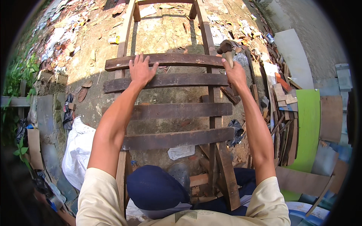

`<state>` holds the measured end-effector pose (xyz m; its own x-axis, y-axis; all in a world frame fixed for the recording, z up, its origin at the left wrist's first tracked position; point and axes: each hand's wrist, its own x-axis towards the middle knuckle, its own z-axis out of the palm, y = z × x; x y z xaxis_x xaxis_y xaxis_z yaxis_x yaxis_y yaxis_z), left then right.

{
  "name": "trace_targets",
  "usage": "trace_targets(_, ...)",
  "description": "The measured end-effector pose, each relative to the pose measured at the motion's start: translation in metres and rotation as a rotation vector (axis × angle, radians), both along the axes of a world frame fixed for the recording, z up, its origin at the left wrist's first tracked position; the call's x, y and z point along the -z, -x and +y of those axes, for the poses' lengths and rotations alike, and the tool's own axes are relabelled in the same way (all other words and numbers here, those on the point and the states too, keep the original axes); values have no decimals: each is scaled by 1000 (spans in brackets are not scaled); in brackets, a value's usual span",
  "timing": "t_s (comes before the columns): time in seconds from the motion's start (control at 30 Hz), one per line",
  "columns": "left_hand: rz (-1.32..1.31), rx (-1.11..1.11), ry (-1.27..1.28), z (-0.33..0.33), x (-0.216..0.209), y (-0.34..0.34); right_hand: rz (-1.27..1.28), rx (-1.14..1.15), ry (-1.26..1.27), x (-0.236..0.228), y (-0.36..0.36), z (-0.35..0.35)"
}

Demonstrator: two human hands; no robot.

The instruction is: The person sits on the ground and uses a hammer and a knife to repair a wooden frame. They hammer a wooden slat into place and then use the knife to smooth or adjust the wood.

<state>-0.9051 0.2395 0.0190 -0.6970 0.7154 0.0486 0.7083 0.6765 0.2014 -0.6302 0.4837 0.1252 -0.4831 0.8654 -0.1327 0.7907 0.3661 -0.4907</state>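
Note:
Across a long wooden frame point(205, 30) lie several dark wooden slats, spaced apart. My left hand point(141, 71) rests with fingers spread on the left part of the farthest slat point(177, 59). In my right hand point(235, 73) is a hammer point(225, 46), its wooden handle gripped and its dark head raised near that slat's right end. Just nearer to me runs a second slat point(184, 80), partly under my left wrist. Two more slats, a third point(181, 110) and the nearest one point(181, 138), cross the frame between my forearms.
Stacked wood scraps point(281, 94) and a green board point(306, 128) stand along the right. A white sack point(78, 147) sits at the left, beside a low block wall point(47, 124). Dry leaves and litter cover the ground beyond. A loose plank point(227, 177) leans near my knee.

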Motion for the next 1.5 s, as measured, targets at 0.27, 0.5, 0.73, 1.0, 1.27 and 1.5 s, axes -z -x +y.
trace_targets(0.27, -218, 287, 89, 100, 5, -129, -130, -418, -480, 40, -122, 64)
trace_targets(0.5, -128, 245, 148, 108, 13, -141, -137, -698, -578, 70, -118, 115)
trace_targets(0.73, -73, 258, 188, 113, 19, -141, -274, -891, -527, 86, -105, 174)
trace_targets(1.0, -49, 240, 201, 108, 17, -140, 186, -1014, -646, 78, -105, 171)
trace_targets(1.27, -60, 247, 215, 107, 12, -141, -25, -873, -596, 83, -92, 163)
trace_targets(1.5, -75, 259, 144, 111, 19, -142, -361, -813, -565, 96, -67, 154)
